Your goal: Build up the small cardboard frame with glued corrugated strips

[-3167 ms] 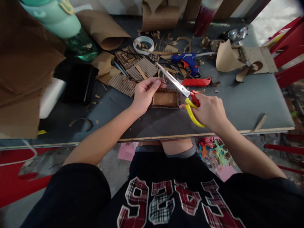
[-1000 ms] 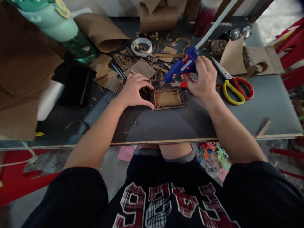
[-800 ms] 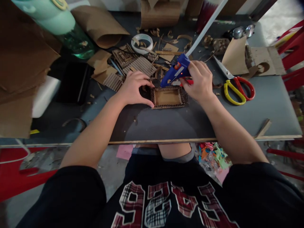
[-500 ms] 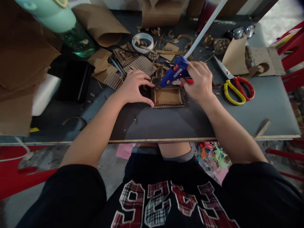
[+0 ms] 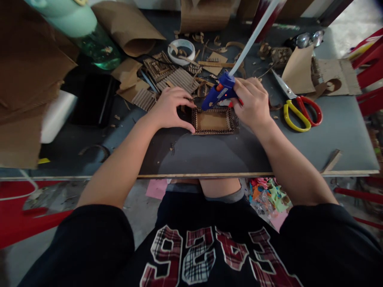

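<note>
A small rectangular cardboard tray (image 5: 213, 119) with corrugated walls lies flat on the dark table in front of me. My left hand (image 5: 175, 109) grips its left end, thumb at the near corner and fingers at the far one. In my right hand (image 5: 253, 99) is a blue hot glue gun (image 5: 220, 92), with a long glue stick (image 5: 253, 38) rising from its back. The gun's nozzle points down at the tray's far wall, near the left corner. A small red light glows on its side. Whether the tip touches the wall I cannot tell.
Yellow-and-red scissors (image 5: 302, 113) lie to the right. Behind the tray are corrugated scraps (image 5: 178, 81) and a white tape roll (image 5: 181, 52). A green bottle (image 5: 89, 36) and a black phone-like slab (image 5: 94, 99) are at the left. The table's front edge (image 5: 206, 175) is near me.
The glue gun tilts slightly differently, its back end a little further left, with the nozzle still at the tray's far wall. The left hand keeps its hold; the view has shifted slightly.
</note>
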Motion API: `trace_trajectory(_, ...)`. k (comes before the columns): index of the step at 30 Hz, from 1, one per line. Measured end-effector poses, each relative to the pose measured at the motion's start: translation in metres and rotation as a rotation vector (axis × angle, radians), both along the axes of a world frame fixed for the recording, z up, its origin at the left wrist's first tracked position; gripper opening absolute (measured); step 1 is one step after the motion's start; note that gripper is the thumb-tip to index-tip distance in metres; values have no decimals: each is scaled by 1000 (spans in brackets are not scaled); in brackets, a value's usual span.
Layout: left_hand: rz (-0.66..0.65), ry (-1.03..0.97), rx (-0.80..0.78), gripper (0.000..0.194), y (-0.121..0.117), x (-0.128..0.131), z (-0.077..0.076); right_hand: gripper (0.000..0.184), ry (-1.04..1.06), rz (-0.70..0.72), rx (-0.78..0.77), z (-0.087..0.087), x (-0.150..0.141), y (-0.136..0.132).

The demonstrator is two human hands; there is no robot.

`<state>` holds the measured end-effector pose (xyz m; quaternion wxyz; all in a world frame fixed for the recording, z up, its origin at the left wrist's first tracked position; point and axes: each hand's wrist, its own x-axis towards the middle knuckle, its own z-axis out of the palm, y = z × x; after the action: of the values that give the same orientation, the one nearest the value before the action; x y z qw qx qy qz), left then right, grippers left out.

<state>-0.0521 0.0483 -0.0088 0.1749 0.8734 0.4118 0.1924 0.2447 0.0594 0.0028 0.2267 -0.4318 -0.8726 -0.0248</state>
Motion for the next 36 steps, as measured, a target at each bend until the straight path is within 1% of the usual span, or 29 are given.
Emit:
trace_trajectory(8,6,-3,-12,74,0,0,2,47,-15,-17,17,2,-2,-1)
trace_trajectory(16,26,9,-34,76,0,0,1,47,-16,-89,-44,19,3,-5)
trace_trajectory(20,11,12,-25,77,0,-1,1,48,8,-86,-45,23,11,-2)
trace_trajectory(25,4,21,-11,82,0,-1,1,51,76,-62,12,19,27,15)
trace_trajectory(29,26,49,-21,80,0,0,1,51,124,-37,38,12,35,28)
trace_trajectory(33,24,49,-28,77,-1,1,2,48,123,-30,83,7,35,29)
trace_trajectory(36,22,37,-21,78,-1,1,2,50,133,-52,75,4,35,30)
